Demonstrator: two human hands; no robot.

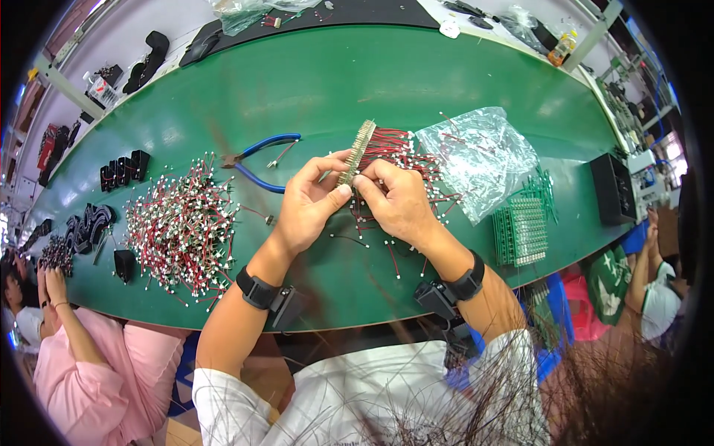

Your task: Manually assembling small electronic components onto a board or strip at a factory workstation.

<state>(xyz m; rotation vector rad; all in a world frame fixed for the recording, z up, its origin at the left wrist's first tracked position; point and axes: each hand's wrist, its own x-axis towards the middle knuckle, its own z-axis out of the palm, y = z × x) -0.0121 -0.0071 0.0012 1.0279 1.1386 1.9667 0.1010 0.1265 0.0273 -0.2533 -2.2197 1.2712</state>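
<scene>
Between my two hands, above the green table (312,82), is a narrow strip of small connector pins (362,143), tilted with its far end up. My left hand (311,195) is closed, thumb and fingers pinching the strip's left side. My right hand (396,195) is closed at the strip's lower right, the thumb and index finger near its edge. Red and black wire leads with white connectors (398,145) lie in a bunch just beyond and under my right hand; whether any are joined to the strip cannot be told. Blue-handled cutters (256,175) lie open left of my left hand.
A large heap of red and black wire leads (182,230) covers the table at left. On the right are a clear plastic bag (480,160), stacked green circuit boards (522,232) and a black bin (613,189). Another person in pink (89,364) sits at far left.
</scene>
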